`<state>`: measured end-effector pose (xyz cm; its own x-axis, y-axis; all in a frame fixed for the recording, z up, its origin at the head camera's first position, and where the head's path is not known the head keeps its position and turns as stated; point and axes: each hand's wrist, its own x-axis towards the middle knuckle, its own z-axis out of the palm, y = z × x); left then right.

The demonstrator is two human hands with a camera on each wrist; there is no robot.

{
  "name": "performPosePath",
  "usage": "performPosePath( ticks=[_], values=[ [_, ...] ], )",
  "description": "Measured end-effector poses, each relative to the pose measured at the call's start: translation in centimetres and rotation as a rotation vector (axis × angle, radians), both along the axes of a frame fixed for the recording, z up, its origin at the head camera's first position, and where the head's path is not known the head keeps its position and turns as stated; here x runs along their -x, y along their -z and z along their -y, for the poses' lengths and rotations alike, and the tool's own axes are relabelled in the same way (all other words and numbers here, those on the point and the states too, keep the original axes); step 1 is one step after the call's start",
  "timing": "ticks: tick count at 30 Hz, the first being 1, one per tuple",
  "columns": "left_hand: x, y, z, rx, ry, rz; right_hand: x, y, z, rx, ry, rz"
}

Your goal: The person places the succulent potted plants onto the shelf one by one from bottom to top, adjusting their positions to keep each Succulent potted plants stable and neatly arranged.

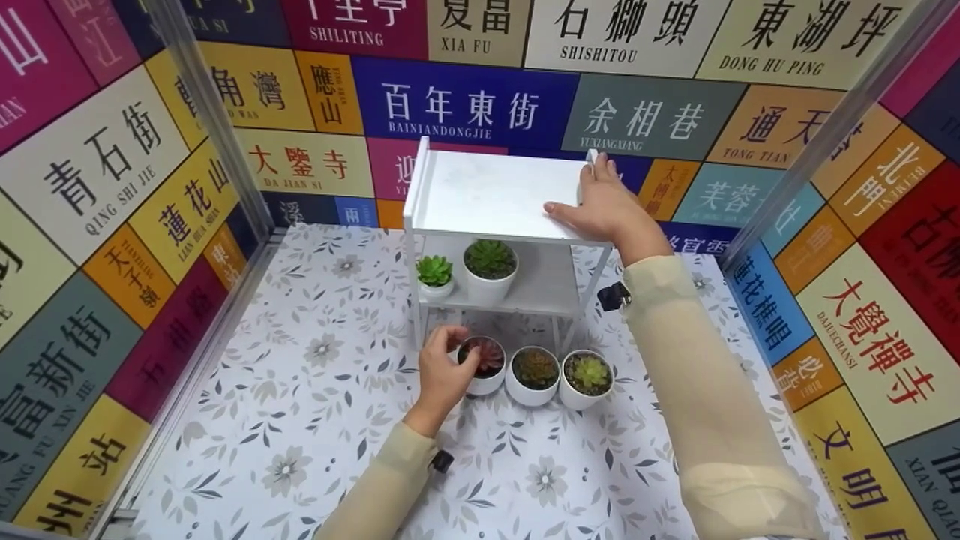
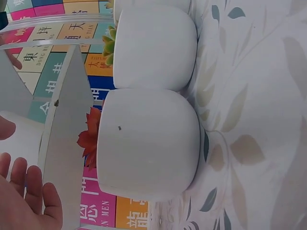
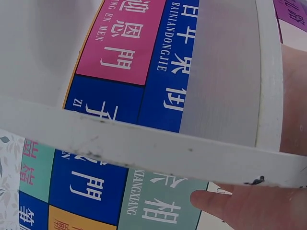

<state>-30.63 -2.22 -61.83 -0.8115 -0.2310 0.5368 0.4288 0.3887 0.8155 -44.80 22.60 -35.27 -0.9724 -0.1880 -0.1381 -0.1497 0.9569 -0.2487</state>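
A white two-tier shelf rack (image 1: pixel 495 191) stands on the cloth. My right hand (image 1: pixel 609 202) grips the right end of its top board, thumb lying over the board and fingers at the side rail; in the right wrist view part of that hand (image 3: pixel 249 206) shows past a white bar. My left hand (image 1: pixel 442 371) is at a white pot with a red succulent (image 1: pixel 484 364), fingers loosely bent above it. The left wrist view shows the fingers (image 2: pixel 33 177) apart from this pot (image 2: pixel 148 143). Two more potted succulents, one brownish (image 1: pixel 534 369) and one light green (image 1: pixel 587 375), stand beside it.
On the rack's lower board (image 1: pixel 547 274) stand a small green succulent (image 1: pixel 435 271) and a larger one (image 1: pixel 490 262) in white pots. The flowered cloth (image 1: pixel 285 420) covers the table. Sign-printed panels (image 1: pixel 465 105) and metal posts (image 1: pixel 214 112) enclose it.
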Motion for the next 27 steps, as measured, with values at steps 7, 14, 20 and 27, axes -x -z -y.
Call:
performPosePath(
  ticks=[7,14,20,27],
  values=[
    [0.0,0.5,0.3,-0.016,0.022,0.047,0.0,0.0,-0.1,0.016,0.006,-0.003],
    [-0.1,0.7,0.3,0.028,0.059,0.088,0.0,0.0,-0.1,0.024,0.0,-0.011],
    [-0.1,1.0,0.4,0.077,0.08,0.095,0.0,0.1,-0.1,0.026,0.003,-0.014],
    [-0.1,1.7,0.5,0.139,0.036,0.135,0.0,0.2,-0.1,0.035,0.007,-0.031]
  ],
)
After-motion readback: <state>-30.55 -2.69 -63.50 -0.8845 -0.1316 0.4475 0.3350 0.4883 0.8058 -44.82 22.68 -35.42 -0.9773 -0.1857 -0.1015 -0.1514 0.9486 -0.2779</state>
